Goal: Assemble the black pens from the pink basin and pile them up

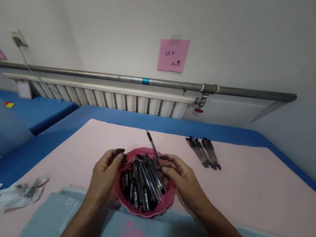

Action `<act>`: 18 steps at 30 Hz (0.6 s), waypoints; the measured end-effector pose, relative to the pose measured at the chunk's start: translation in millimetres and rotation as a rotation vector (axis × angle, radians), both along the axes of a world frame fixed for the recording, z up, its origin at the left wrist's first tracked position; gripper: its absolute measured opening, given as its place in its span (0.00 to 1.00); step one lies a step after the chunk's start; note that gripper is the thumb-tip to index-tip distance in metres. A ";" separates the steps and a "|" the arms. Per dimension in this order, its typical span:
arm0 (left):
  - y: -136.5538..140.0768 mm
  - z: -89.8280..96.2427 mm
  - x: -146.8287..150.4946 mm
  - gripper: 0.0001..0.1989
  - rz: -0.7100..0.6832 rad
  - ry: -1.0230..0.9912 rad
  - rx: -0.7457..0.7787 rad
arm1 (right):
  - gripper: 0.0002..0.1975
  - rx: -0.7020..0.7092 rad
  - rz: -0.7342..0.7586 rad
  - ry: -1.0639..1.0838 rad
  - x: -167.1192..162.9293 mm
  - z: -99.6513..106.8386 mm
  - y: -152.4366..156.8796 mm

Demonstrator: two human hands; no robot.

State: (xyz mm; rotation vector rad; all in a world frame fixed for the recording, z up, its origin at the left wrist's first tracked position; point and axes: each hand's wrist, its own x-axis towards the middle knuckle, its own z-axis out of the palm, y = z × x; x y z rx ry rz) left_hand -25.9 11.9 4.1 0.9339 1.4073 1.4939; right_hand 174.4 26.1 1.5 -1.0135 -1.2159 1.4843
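Note:
A pink scalloped bowl [166, 207] stands in front of me, heaped with dark pens and pen parts [142, 183]. My right hand [181, 176] is at the bowl's right rim, its thumb and fingers closed on a thin pen [154, 144]. That pen slants up and to the left over the far rim, its pointed tip uppermost and uncapped. By the left rim is my left hand [106, 171], thumb and fingers curled together with dark fingertips. Whatever it may hold is too small and dark to make out.
Several capped black pens [204, 153] lie in a fanned group at the back right of the pink tabletop [242, 177]. Crumpled, stained tissue [24, 192] lies at the left. A blue-grey cloth [184, 235] covers the near edge. A radiator [137, 102] and pipe run along the wall.

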 end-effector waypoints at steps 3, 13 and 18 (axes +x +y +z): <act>5.1 -4.6 -9.7 0.13 0.060 0.116 -0.024 | 0.16 -0.053 -0.035 0.123 5.1 -2.9 7.1; 9.4 -21.2 -9.3 0.09 -0.015 0.976 0.052 | 0.08 -0.093 0.029 0.244 6.5 -4.0 9.6; 10.3 -25.3 5.6 0.12 -0.155 1.355 -0.120 | 0.07 -0.096 0.035 0.211 6.4 -3.9 9.5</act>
